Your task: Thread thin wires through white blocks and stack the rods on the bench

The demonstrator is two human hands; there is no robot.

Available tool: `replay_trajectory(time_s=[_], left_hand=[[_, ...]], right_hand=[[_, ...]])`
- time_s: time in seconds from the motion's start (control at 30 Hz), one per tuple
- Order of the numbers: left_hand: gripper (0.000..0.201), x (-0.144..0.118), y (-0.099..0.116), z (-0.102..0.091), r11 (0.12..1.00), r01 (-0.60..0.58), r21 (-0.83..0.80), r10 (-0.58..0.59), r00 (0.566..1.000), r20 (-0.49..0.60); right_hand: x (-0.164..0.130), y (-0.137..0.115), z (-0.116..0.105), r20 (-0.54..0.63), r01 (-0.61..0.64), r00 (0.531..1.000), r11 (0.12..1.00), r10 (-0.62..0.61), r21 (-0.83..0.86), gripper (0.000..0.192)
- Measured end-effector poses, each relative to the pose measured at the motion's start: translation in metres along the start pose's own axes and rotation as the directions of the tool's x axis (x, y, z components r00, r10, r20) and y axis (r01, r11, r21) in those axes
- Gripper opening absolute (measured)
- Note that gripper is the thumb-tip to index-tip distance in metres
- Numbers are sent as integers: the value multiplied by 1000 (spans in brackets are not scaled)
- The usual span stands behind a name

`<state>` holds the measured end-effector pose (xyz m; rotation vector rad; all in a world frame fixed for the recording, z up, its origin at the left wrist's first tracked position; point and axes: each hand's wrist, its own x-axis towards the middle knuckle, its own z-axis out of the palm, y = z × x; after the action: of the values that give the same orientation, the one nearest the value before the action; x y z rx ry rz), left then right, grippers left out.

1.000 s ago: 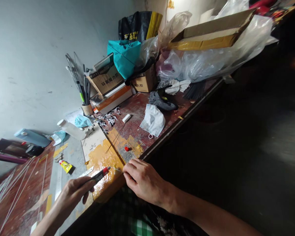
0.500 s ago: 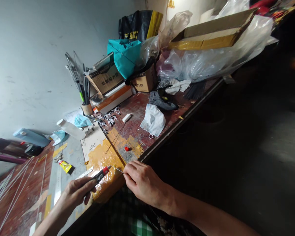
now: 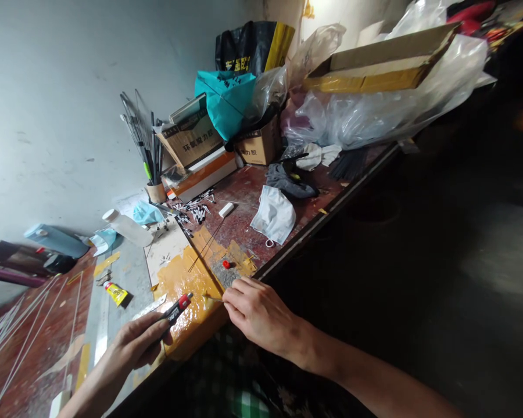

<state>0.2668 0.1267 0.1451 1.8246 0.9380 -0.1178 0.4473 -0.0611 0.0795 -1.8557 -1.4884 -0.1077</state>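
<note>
Fingers of the left hand (image 3: 139,338) are wrapped round a black tube (image 3: 175,313) with pale lettering and a red collar (image 3: 183,301), above shiny yellow tape (image 3: 196,334); its long axis slants up and right, nozzle (image 3: 190,295) toward the right hand (image 3: 256,313), whose fingers pinch a thin stick (image 3: 215,299) that points left toward the nozzle.

Pale wall (image 3: 61,104), dark floor (image 3: 497,261)

Your tabletop (image 3: 239,184) was reddish and worn, with yellow-brown tape (image 3: 218,244) stuck over part of it. Directly on it you had a white face mask (image 3: 273,215), a small white block (image 3: 226,210), a red cap (image 3: 226,264), a crumpled dark-grey cloth (image 3: 290,181) and, toward your left, loose thin white rods (image 3: 2,337).
</note>
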Motion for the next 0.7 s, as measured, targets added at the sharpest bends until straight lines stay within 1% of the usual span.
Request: replay_trajectory(time_s=[0.07,0.13,0.23,0.3,0.33,0.4,0.47,0.5,0.57,0.6,0.63,0.7], left_hand=[[50,-5,0,2,999,6,-39,-8,1000,-28],[49,-11,-1,5,992,40,-120,-53,993,-107],[55,-19,-6,10,954,78,-289,-148,962,-228],[53,-22,-11,12,905,96,-415,-220,939,-263],[51,-22,-14,12,871,107,-479,-254,934,-253],[45,-22,-19,13,795,127,-593,-285,942,-179],[41,-24,-23,13,727,129,-674,-241,967,-75],[40,-25,-25,13,703,116,-702,-192,981,-29],[40,-28,-28,14,669,82,-739,-87,996,32],[40,-30,-31,14,658,74,-750,-55,997,49],[39,-31,-34,14,650,73,-756,-46,997,57],[38,-33,-41,14,643,97,-760,-83,995,57]], right_hand=[[2,4,-2,3,-13,1000,1000,13,-3,13],[4,9,-3,13,-32,999,999,32,-7,12],[8,20,-3,43,-69,997,997,70,-24,7],[10,27,-3,52,-99,993,994,101,-51,8],[11,30,-3,53,-113,992,992,116,-63,11],[14,36,-4,51,-135,989,989,138,-65,18],[17,40,-7,63,-152,986,987,155,-45,20],[19,41,-9,81,-164,983,986,166,-33,20],[22,43,-13,139,-199,970,980,198,-7,23],[24,43,-16,173,-219,961,976,214,8,25],[27,43,-18,202,-237,953,971,227,24,27],[31,43,-21,228,-258,944,964,239,57,24]])
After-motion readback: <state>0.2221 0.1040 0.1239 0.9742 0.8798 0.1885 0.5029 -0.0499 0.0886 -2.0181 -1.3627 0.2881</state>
